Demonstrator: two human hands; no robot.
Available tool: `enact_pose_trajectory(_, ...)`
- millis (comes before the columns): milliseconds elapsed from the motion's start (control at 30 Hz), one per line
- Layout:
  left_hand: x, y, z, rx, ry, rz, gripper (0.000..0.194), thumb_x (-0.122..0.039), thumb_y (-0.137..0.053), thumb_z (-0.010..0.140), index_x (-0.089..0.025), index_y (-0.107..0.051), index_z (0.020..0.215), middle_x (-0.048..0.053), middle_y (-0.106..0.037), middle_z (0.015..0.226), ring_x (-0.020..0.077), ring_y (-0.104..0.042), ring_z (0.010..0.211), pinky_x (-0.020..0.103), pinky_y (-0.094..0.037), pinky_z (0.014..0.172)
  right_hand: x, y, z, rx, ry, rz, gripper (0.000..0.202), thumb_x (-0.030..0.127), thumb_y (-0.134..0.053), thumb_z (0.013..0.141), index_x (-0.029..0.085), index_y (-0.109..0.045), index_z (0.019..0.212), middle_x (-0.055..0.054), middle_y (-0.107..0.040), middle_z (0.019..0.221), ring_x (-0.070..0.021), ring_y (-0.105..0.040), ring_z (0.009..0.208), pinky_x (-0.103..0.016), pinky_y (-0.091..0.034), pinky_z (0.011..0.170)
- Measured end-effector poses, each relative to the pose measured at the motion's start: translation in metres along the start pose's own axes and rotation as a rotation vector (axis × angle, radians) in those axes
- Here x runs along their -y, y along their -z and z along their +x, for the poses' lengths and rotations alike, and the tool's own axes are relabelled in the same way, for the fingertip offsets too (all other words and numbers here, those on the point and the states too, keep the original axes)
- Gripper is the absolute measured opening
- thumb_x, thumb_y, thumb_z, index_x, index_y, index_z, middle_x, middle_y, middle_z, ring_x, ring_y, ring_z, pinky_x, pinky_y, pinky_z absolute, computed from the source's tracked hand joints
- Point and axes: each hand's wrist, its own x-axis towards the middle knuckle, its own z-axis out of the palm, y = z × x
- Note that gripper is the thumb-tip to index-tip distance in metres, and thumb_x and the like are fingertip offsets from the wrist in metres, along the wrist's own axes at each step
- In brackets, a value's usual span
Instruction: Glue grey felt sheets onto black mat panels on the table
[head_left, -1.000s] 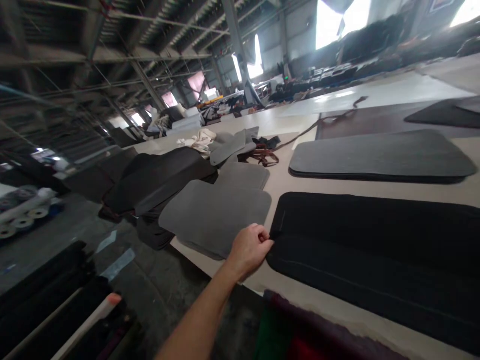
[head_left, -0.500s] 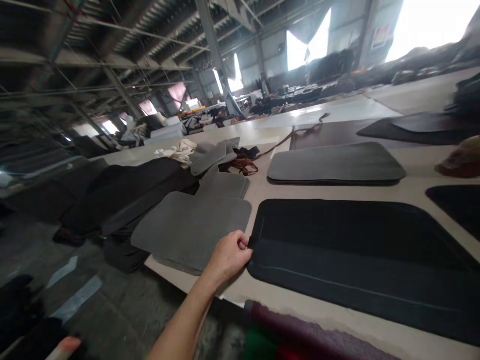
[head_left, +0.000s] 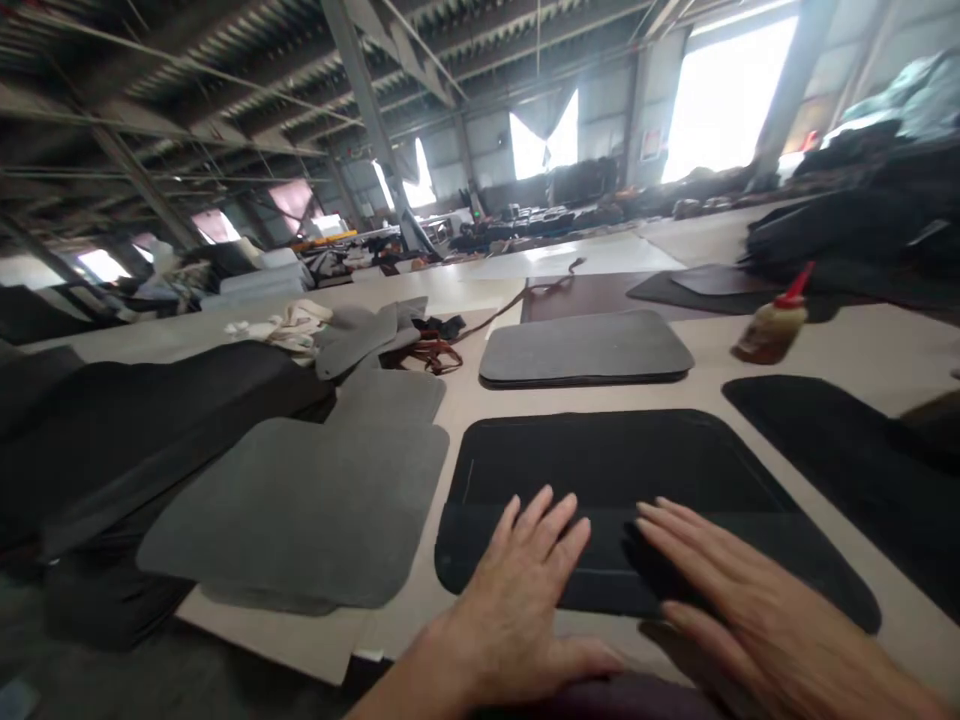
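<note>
A black rounded panel (head_left: 600, 455) lies flat on the pale table, with a strip along its near side looking slightly different in shade. My left hand (head_left: 517, 600) is spread over the near edge of this panel, fingers stretched out and palm down. To its right, my right hand (head_left: 750, 600) hovers at or just above the panel's near right part, fingers extended. A dark patch shows under the right fingers; whether it is shadow or material I cannot tell. Neither hand grips anything visible.
Grey rounded panels (head_left: 300, 510) are stacked at the left, and another grey stack (head_left: 585, 345) sits behind. A glue bottle (head_left: 772, 325) with a red nozzle stands tilted at the right. Another black panel (head_left: 817, 440) lies right. Dark sheets (head_left: 150, 430) are piled left.
My left hand has let go of the black panel's left edge and moved right, opening flat. My right hand has come into view. The camera has turned right.
</note>
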Motion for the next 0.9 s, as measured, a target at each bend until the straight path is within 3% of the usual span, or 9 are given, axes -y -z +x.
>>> enact_pose_trajectory(67,-0.004,-0.012,0.01,0.071,-0.03,-0.013,0.104,-0.086,-0.047,0.078,-0.026,-0.021,0.158,0.006,-0.018,0.167,0.031,-0.011,0.155,0.06,-0.011,0.125,0.02,-0.007,0.012,0.032,0.157,-0.053,0.058,0.046,-0.054,0.096,0.014,-0.056,0.143,-0.01,-0.049,0.148,-0.0285,-0.055,0.129,-0.041,-0.054,0.102)
enact_pose_trajectory(167,0.004,-0.022,0.01,0.085,-0.035,0.044,0.108,-0.089,-0.044,0.076,-0.026,-0.017,0.159,0.006,-0.015,0.167,0.03,-0.012,0.155,0.06,-0.014,0.124,0.031,-0.012,0.016,0.043,0.207,-0.09,0.064,0.047,-0.055,0.095,0.007,-0.052,0.144,-0.015,-0.044,0.151,-0.0306,-0.051,0.133,-0.045,-0.051,0.104)
enact_pose_trajectory(367,0.037,-0.03,-0.022,-0.014,0.01,0.342,0.11,-0.088,-0.041,0.078,-0.018,-0.018,0.159,0.016,-0.022,0.164,0.0388,-0.025,0.15,0.063,-0.032,0.116,0.014,-0.011,-0.011,0.061,0.069,-0.193,0.079,0.061,-0.052,0.093,0.002,-0.049,0.145,-0.024,-0.038,0.153,-0.0363,-0.044,0.138,-0.051,-0.049,0.103)
enact_pose_trajectory(600,0.069,-0.048,-0.06,-0.342,0.037,0.644,0.121,-0.08,-0.053,0.078,-0.004,-0.006,0.159,0.03,-0.035,0.156,0.0445,-0.045,0.138,0.054,-0.047,0.102,-0.009,-0.007,-0.053,-0.003,-0.147,-0.395,0.084,0.067,-0.039,0.096,-0.005,-0.054,0.138,-0.03,-0.038,0.151,-0.0401,-0.046,0.136,-0.053,-0.053,0.098)
enact_pose_trajectory(767,0.078,-0.057,-0.073,-0.389,0.12,0.648,0.121,-0.077,-0.057,0.076,-0.004,-0.008,0.159,0.03,-0.03,0.158,0.0447,-0.041,0.14,0.053,-0.044,0.105,-0.016,0.002,-0.065,-0.01,-0.219,-0.448,0.086,0.067,-0.032,0.098,-0.008,-0.06,0.129,-0.032,-0.048,0.142,-0.0407,-0.049,0.132,-0.054,-0.051,0.1)
enact_pose_trajectory(900,0.078,-0.058,-0.082,-0.4,0.166,0.624,0.118,-0.076,-0.055,0.078,-0.007,-0.005,0.159,0.029,-0.03,0.159,0.0433,-0.043,0.14,0.054,-0.046,0.105,-0.026,0.002,-0.082,0.026,-0.292,-0.338,0.08,0.065,-0.042,0.096,-0.005,-0.059,0.13,-0.033,-0.046,0.144,-0.0436,-0.046,0.134,-0.058,-0.047,0.105)
